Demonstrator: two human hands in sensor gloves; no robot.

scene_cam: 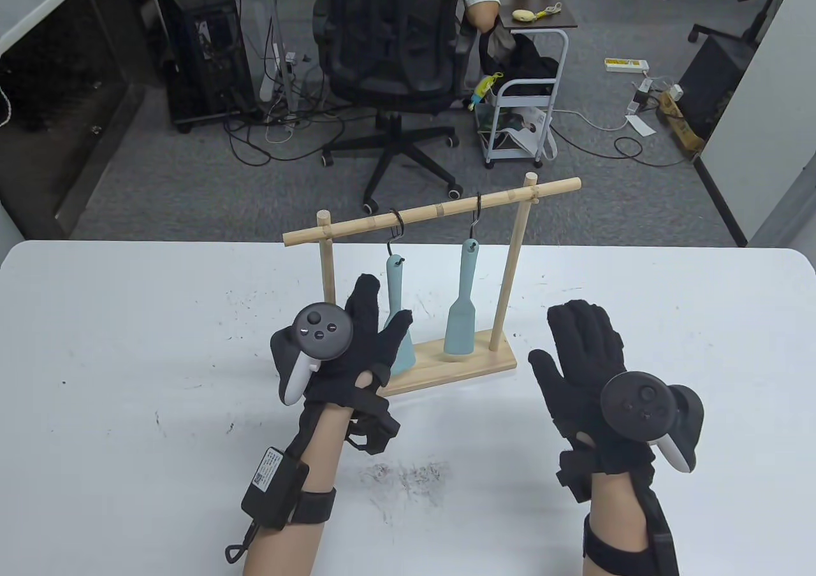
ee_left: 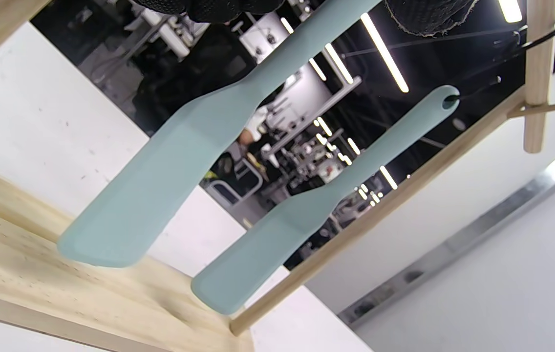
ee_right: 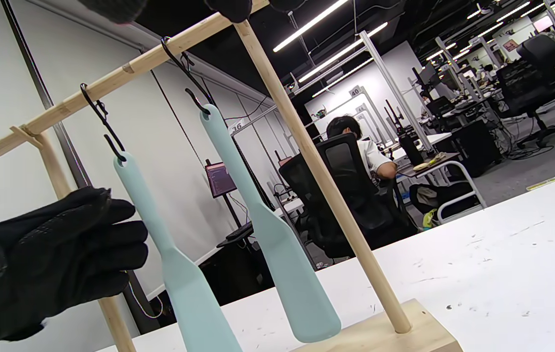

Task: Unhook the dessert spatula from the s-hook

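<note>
Two pale teal dessert spatulas hang from black S-hooks on a wooden rail (scene_cam: 433,211) of a small rack. The left spatula (scene_cam: 395,289) hangs on the left S-hook (scene_cam: 396,225); the right spatula (scene_cam: 463,302) hangs on the right S-hook (scene_cam: 475,214). My left hand (scene_cam: 366,327) is open, its fingers spread just in front of the left spatula, partly covering its blade. In the right wrist view the left hand (ee_right: 62,244) is beside that spatula (ee_right: 170,259), not gripping it. My right hand (scene_cam: 583,346) is open and empty, to the right of the rack.
The rack's wooden base (scene_cam: 472,366) stands on the white table (scene_cam: 127,346), with two upright posts (scene_cam: 508,276). An office chair (scene_cam: 395,47) and a rolling cart (scene_cam: 523,117) stand on the floor beyond the table's far edge.
</note>
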